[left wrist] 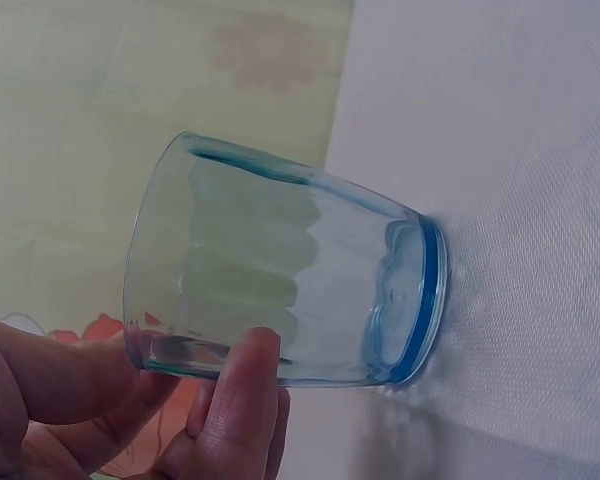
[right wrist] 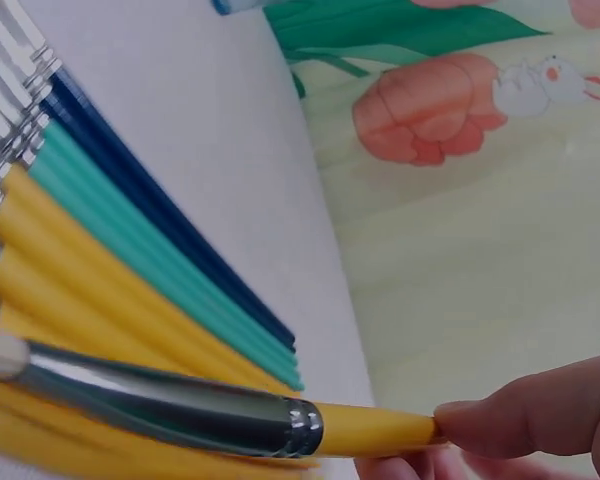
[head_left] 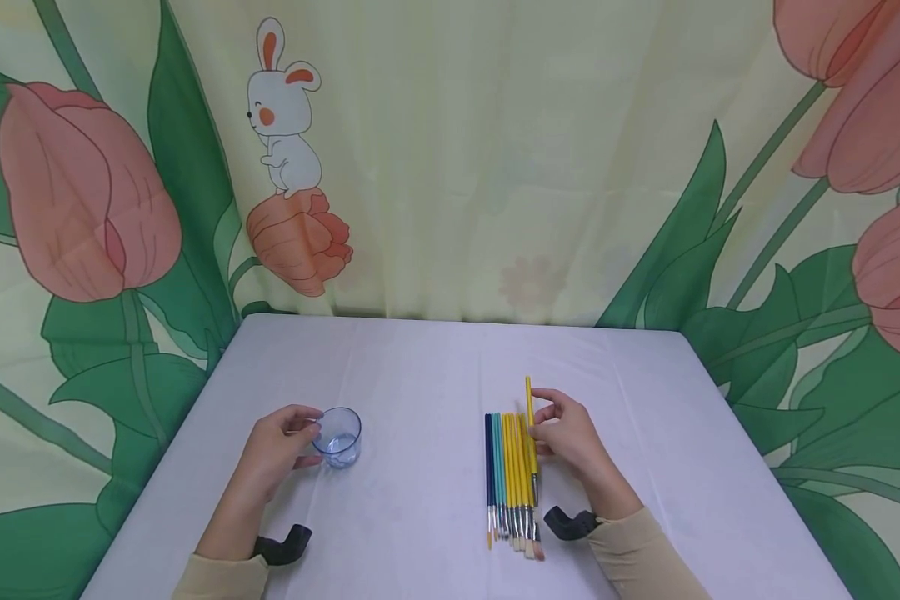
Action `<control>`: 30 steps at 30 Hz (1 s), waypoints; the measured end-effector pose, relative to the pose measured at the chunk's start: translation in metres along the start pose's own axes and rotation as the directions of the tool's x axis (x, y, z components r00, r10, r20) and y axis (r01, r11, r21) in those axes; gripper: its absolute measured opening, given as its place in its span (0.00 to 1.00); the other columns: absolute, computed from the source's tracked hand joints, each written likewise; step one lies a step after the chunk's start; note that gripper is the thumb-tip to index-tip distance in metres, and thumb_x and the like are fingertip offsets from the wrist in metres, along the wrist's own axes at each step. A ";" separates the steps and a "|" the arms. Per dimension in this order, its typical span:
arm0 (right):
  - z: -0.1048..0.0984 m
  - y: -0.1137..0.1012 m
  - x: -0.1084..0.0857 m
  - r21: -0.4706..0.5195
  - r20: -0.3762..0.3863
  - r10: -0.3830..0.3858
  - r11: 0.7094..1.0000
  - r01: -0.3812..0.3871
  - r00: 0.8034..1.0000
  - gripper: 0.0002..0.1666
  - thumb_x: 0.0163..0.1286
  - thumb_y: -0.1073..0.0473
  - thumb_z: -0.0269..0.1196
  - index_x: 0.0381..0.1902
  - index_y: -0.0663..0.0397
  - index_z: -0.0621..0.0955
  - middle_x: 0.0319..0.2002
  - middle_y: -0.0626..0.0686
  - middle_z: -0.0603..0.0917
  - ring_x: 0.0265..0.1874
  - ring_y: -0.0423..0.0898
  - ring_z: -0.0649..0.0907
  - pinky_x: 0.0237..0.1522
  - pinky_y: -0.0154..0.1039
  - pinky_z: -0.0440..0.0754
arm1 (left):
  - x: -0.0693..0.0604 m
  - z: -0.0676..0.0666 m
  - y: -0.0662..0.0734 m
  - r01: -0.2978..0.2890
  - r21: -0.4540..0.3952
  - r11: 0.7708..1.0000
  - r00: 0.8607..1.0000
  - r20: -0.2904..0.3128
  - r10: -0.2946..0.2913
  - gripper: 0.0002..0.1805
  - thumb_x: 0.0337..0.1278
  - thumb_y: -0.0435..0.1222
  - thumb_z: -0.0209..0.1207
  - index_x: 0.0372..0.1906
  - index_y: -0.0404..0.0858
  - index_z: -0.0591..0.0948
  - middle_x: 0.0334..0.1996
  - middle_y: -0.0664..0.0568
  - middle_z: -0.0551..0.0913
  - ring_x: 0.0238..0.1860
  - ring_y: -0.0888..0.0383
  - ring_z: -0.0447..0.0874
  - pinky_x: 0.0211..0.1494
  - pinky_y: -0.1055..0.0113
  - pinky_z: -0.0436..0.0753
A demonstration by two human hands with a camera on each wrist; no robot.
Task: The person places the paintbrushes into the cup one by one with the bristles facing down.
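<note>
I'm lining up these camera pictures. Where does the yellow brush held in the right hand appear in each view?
Head: the yellow brush is right of centre, lower half, near-vertical in the right hand.
Left wrist: not in it.
Right wrist: the yellow brush crosses the lower left.
Shared landmark: the printed orange flower, partly hidden in the left wrist view.
</note>
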State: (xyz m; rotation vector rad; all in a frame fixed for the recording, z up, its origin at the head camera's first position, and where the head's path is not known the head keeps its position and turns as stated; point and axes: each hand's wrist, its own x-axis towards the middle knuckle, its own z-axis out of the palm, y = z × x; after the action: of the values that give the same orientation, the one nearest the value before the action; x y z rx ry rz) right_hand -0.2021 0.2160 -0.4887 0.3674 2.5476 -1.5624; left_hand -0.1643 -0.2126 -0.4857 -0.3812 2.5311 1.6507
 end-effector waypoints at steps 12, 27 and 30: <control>0.015 -0.037 -0.002 0.121 -0.034 -0.094 0.988 0.097 0.995 0.39 0.71 0.68 0.69 0.76 0.38 0.75 0.47 0.58 0.81 0.32 0.50 0.85 0.36 0.38 0.94 | 0.000 0.001 0.000 0.005 -0.008 1.000 1.000 0.002 -0.005 0.18 0.79 0.35 0.59 0.66 0.35 0.80 0.60 0.32 0.80 0.53 0.45 0.88 0.41 0.66 0.94; 0.052 -0.091 -0.015 0.320 -0.090 -0.320 0.887 0.332 0.943 0.39 0.70 0.71 0.69 0.73 0.34 0.78 0.46 0.59 0.81 0.36 0.49 0.89 0.40 0.44 0.96 | 0.000 0.001 0.002 0.017 -0.011 1.000 1.000 -0.010 -0.017 0.17 0.80 0.34 0.59 0.66 0.35 0.80 0.60 0.32 0.80 0.54 0.43 0.87 0.41 0.66 0.95; 0.060 -0.100 -0.018 0.339 -0.092 -0.357 0.867 0.366 0.930 0.39 0.69 0.73 0.69 0.72 0.34 0.78 0.46 0.59 0.81 0.37 0.49 0.89 0.41 0.45 0.96 | -0.001 0.001 0.002 0.016 -0.013 1.000 1.000 -0.007 -0.016 0.17 0.80 0.34 0.59 0.66 0.34 0.80 0.60 0.32 0.80 0.54 0.43 0.87 0.42 0.66 0.95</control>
State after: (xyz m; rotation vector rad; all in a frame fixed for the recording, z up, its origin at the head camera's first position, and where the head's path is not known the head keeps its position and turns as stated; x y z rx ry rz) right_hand -0.2126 0.1166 -0.4258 -0.0718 2.4528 -2.1695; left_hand -0.1642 -0.2109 -0.4841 -0.4087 2.5172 1.6636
